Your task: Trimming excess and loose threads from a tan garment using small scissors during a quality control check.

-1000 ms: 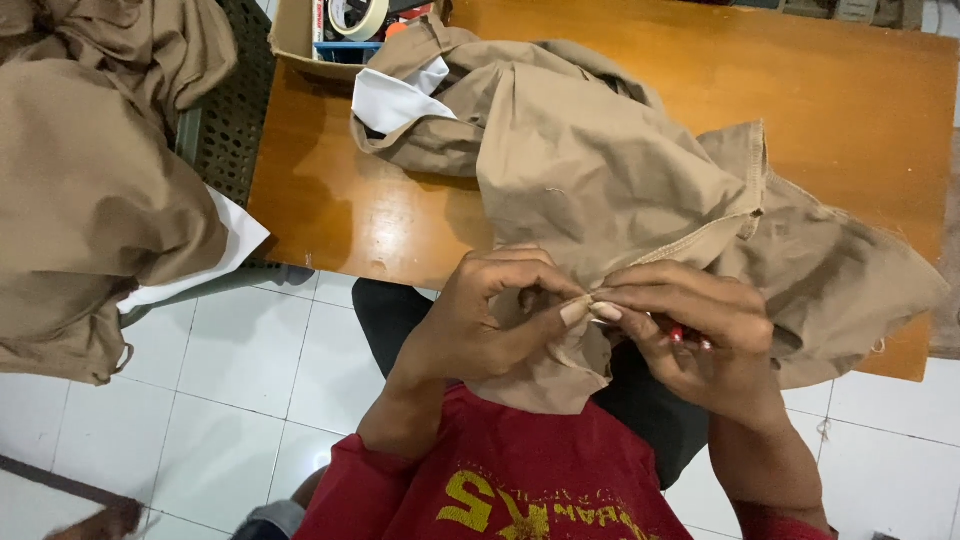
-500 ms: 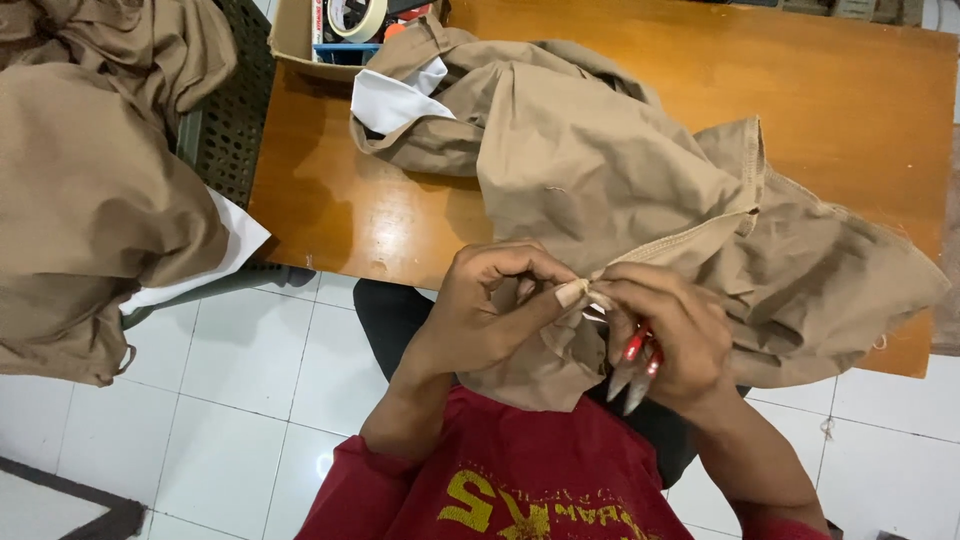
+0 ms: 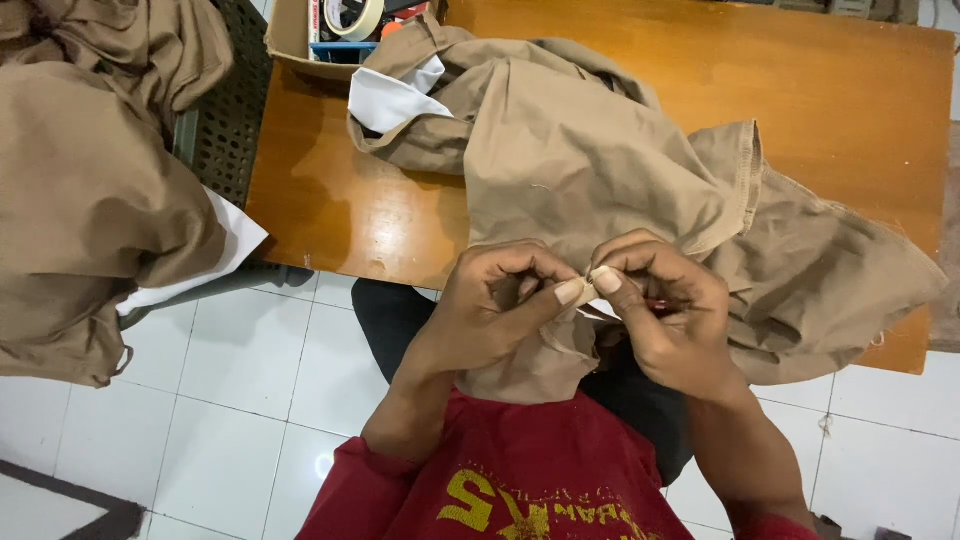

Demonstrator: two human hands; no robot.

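The brown shirt [image 3: 590,170] is soft, matt cloth. The counter [image 3: 340,200] is shiny, smooth wood. The floor [image 3: 230,400] is glossy white tile.

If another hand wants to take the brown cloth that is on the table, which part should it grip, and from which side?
Probably the free hemmed corner of the brown cloth, approached from the table's far right side. That edge stands up in a fold, uncovered, and is away from the left hand and right hand, which pinch the near edge together.

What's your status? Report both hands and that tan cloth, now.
Left hand and right hand both in a pinch grip on tan garment, thumbs meeting at its edge. Garment draped over wooden table. Nothing blocking the hands.
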